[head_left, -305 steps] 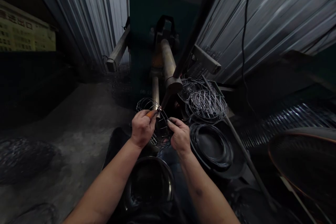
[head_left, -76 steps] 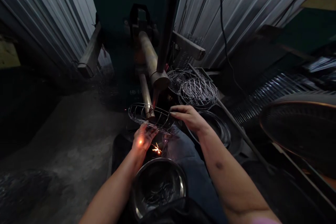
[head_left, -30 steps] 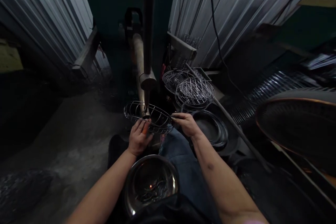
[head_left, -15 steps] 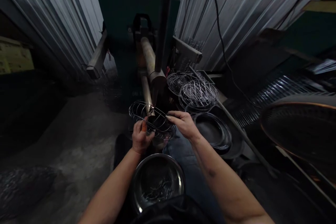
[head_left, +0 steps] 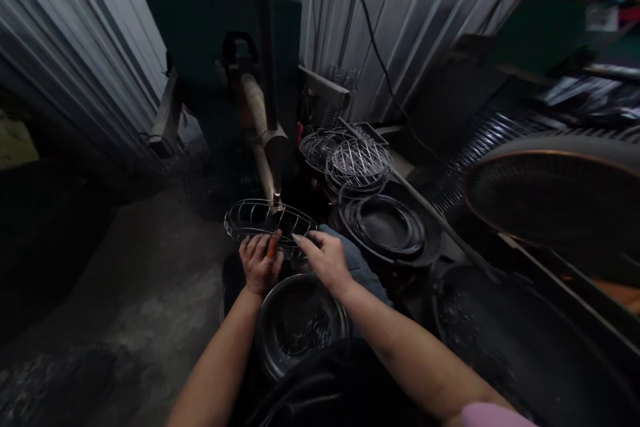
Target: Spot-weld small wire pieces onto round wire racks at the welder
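A round wire basket frame (head_left: 265, 221) lies nearly flat under the tip of the welder's electrode arm (head_left: 263, 127). My left hand (head_left: 259, 263) grips its near rim from below, an orange cover on one finger. My right hand (head_left: 323, 257) pinches the rim on the near right side. Both hands are closed on the wire. A steel bowl (head_left: 300, 323) holding short bent wire pieces sits on my lap just below the hands.
Finished wire baskets (head_left: 357, 163) are stacked right of the welder. A pile of wire rings (head_left: 384, 227) lies on a dark pan beside them. A large round pan (head_left: 550, 193) stands at the right. Corrugated metal walls (head_left: 75, 47) close in both sides. Bare concrete floor (head_left: 150, 293) is at left.
My right hand has slid along the rim toward my left hand. The basket sits flatter and slightly lower. The view has swung to the right.
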`<state>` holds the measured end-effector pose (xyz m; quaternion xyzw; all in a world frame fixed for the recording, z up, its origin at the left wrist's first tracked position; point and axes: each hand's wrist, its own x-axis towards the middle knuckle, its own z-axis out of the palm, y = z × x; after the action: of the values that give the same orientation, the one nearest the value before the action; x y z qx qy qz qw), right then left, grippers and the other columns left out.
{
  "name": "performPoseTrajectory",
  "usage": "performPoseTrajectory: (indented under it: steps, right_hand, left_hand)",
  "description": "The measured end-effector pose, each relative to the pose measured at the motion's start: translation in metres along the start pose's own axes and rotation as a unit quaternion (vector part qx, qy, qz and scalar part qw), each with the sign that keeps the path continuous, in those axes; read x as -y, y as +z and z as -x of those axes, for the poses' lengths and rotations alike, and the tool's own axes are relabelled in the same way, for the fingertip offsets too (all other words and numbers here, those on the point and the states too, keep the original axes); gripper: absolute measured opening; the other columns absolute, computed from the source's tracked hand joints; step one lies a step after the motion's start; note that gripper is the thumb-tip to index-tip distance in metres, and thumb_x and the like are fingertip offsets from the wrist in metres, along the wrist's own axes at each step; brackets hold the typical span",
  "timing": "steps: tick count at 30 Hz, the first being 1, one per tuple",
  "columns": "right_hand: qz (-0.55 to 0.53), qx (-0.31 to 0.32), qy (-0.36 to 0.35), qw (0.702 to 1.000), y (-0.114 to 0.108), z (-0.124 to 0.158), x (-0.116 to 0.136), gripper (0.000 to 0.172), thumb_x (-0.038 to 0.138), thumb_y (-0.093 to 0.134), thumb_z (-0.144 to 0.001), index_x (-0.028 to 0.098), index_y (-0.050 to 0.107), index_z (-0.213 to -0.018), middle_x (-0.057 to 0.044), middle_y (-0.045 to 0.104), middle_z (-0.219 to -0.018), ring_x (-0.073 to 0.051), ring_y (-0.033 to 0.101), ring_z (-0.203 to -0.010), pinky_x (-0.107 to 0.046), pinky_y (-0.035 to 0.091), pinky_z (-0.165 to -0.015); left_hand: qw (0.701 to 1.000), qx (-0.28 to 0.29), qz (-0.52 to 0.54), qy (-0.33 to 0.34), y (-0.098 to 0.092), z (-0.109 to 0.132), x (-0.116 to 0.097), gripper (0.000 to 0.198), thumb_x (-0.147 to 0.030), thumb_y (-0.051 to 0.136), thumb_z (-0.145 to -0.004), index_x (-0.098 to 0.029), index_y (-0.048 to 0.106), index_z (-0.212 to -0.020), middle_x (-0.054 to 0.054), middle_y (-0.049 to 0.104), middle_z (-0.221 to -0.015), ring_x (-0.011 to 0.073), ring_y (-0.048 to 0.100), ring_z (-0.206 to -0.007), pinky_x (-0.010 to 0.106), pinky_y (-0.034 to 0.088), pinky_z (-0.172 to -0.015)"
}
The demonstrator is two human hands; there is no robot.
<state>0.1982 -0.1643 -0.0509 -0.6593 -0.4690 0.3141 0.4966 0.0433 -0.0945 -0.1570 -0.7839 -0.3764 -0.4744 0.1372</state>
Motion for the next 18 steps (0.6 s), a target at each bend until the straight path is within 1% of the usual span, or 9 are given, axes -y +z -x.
performPoseTrajectory:
  steps: [3, 6, 9, 11, 12, 13, 15, 17, 18]
  right_hand:
    - [-0.035, -0.047, 0.058, 0.997, 0.008, -0.006, -0.010, 0.053, 0.065, 0.066, -0.070, 0.018, 0.052, -0.050, 0.006, 0.035, -0.047, -0.009, 0.032, -0.050, -0.023, 0.027, -0.045]
    - [-0.039, -0.077, 0.065, 0.994, 0.014, -0.009, -0.019, 0.056, 0.066, 0.065, -0.069, 0.018, 0.049, -0.046, 0.006, 0.031, -0.046, -0.009, 0.029, -0.050, -0.023, 0.023, -0.043]
    - [-0.032, -0.077, 0.051, 0.995, 0.019, -0.007, -0.021, 0.055, 0.063, 0.063, -0.072, 0.018, 0.048, -0.044, 0.006, 0.030, -0.046, -0.009, 0.028, -0.050, -0.023, 0.023, -0.044]
    - [-0.036, -0.070, 0.051, 0.996, 0.021, -0.003, -0.014, 0.053, 0.061, 0.063, -0.072, 0.018, 0.047, -0.044, 0.006, 0.030, -0.046, -0.009, 0.029, -0.050, -0.023, 0.023, -0.044]
    - [-0.045, -0.055, 0.053, 0.996, 0.021, -0.001, -0.009, 0.052, 0.060, 0.063, -0.071, 0.018, 0.048, -0.045, 0.006, 0.031, -0.046, -0.008, 0.030, -0.049, -0.023, 0.023, -0.044]
    - [-0.059, -0.028, 0.055, 0.996, 0.021, 0.003, -0.003, 0.051, 0.060, 0.064, -0.071, 0.018, 0.049, -0.046, 0.006, 0.033, -0.046, -0.008, 0.030, -0.049, -0.022, 0.024, -0.044]
    - [-0.087, 0.064, 0.053, 0.993, 0.018, 0.013, 0.012, 0.045, 0.059, 0.065, -0.071, 0.017, 0.057, -0.056, 0.006, 0.038, -0.048, -0.008, 0.033, -0.047, -0.022, 0.026, -0.043]
    - [-0.086, 0.160, 0.027, 0.983, 0.014, 0.024, 0.024, 0.037, 0.052, 0.068, -0.072, 0.016, 0.064, -0.068, 0.006, 0.045, -0.051, -0.008, 0.037, -0.046, -0.021, 0.029, -0.044]
    - [-0.071, 0.187, 0.002, 0.980, 0.011, 0.029, 0.027, 0.032, 0.048, 0.069, -0.073, 0.016, 0.066, -0.072, 0.005, 0.050, -0.054, -0.009, 0.040, -0.048, -0.021, 0.032, -0.046]
  left_hand:
    - [0.997, -0.011, -0.016, 0.071, -0.010, -0.006, -0.003, 0.042, -0.018, 0.065, -0.078, -0.024, 0.065, -0.120, 0.008, 0.069, -0.100, 0.0240, 0.061, -0.099, 0.044, 0.033, -0.100]
    - [0.992, -0.022, -0.035, 0.117, -0.020, -0.010, -0.005, 0.044, -0.016, 0.067, -0.078, -0.023, 0.063, -0.122, 0.007, 0.070, -0.095, 0.0231, 0.062, -0.094, 0.043, 0.032, -0.098]
    - [0.989, -0.029, -0.049, 0.133, -0.026, -0.007, -0.003, 0.042, -0.015, 0.068, -0.078, -0.022, 0.064, -0.119, 0.006, 0.071, -0.092, 0.0217, 0.062, -0.091, 0.042, 0.031, -0.098]
    - [0.989, -0.032, -0.052, 0.133, -0.028, -0.003, 0.000, 0.040, -0.014, 0.067, -0.078, -0.023, 0.064, -0.117, 0.005, 0.071, -0.093, 0.0207, 0.062, -0.090, 0.042, 0.031, -0.098]
    - [0.990, -0.029, -0.050, 0.129, -0.030, -0.001, 0.003, 0.040, -0.015, 0.067, -0.078, -0.024, 0.065, -0.116, 0.005, 0.071, -0.093, 0.0205, 0.063, -0.091, 0.042, 0.031, -0.098]
    - [0.992, -0.025, -0.048, 0.116, -0.032, 0.000, 0.007, 0.039, -0.016, 0.067, -0.078, -0.025, 0.065, -0.116, 0.005, 0.070, -0.094, 0.0206, 0.063, -0.091, 0.042, 0.031, -0.099]
    - [0.997, -0.023, -0.049, 0.053, -0.040, 0.001, 0.015, 0.039, -0.021, 0.068, -0.078, -0.025, 0.065, -0.117, 0.007, 0.068, -0.096, 0.0225, 0.062, -0.095, 0.043, 0.033, -0.099]
    - [0.997, -0.042, -0.045, -0.055, -0.052, 0.000, 0.024, 0.047, -0.029, 0.069, -0.077, -0.021, 0.061, -0.123, 0.010, 0.065, -0.101, 0.0251, 0.060, -0.098, 0.044, 0.038, -0.097]
    - [0.991, -0.052, -0.035, -0.116, -0.060, -0.001, 0.028, 0.054, -0.033, 0.070, -0.077, -0.019, 0.058, -0.128, 0.012, 0.063, -0.104, 0.0257, 0.059, -0.099, 0.044, 0.041, -0.095]
